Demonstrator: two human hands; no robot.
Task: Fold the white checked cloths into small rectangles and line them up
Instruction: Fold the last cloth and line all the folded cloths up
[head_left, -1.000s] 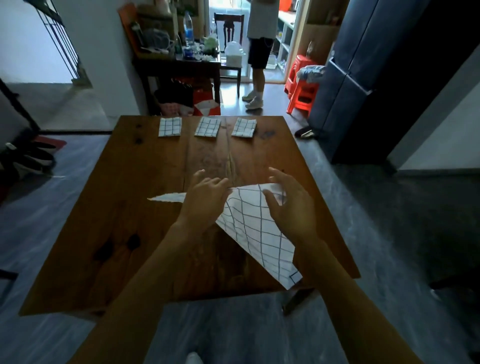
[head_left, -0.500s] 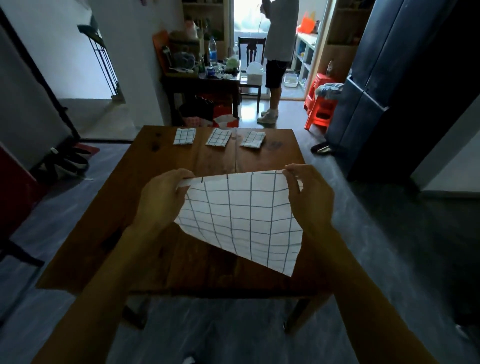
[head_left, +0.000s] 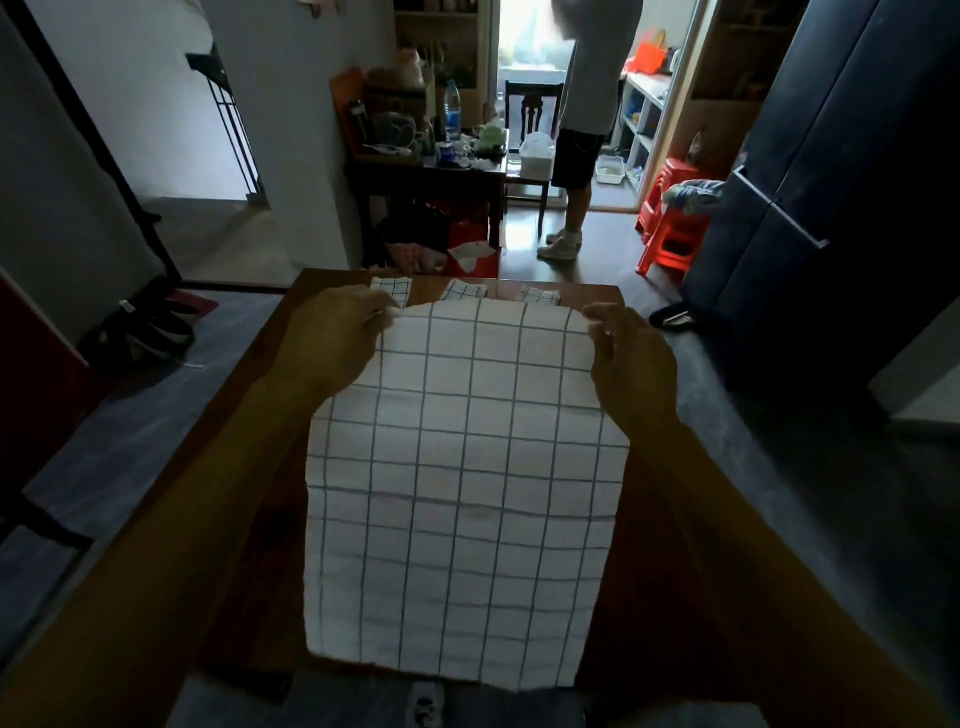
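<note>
We hold one white checked cloth (head_left: 462, 488) up in front of us, spread open and hanging. Our left hand (head_left: 332, 338) pinches its upper left corner and our right hand (head_left: 631, 358) pinches its upper right corner, fingers curled onto the top edge. The sheet hangs from that edge toward us, its long axis running down from the hands to the lower hem, which drops past the near edge of the table (head_left: 249, 395). Faint horizontal creases cross it about halfway down.

Three folded cloths (head_left: 392, 291) lie in a row along the far edge of the table, half hidden behind the top edge of the hanging sheet; the left one sits just past our left hand, the other two (head_left: 464, 291) (head_left: 540, 296) toward the middle and right.

What the coming fold turns on, as we judge it, is that the whole length of the cloth lies below and nearer than both hands, each hand equally close to its own corner. To halve it we would lay it on the table or bring the top edge to meet the lower hem, keeping the corners level so the checks line up. The row appears to have room on its right end for a fourth piece.

Beyond the table a person (head_left: 582, 104) stands in the doorway near a cluttered side table (head_left: 426, 166) and red stools (head_left: 670, 218).
</note>
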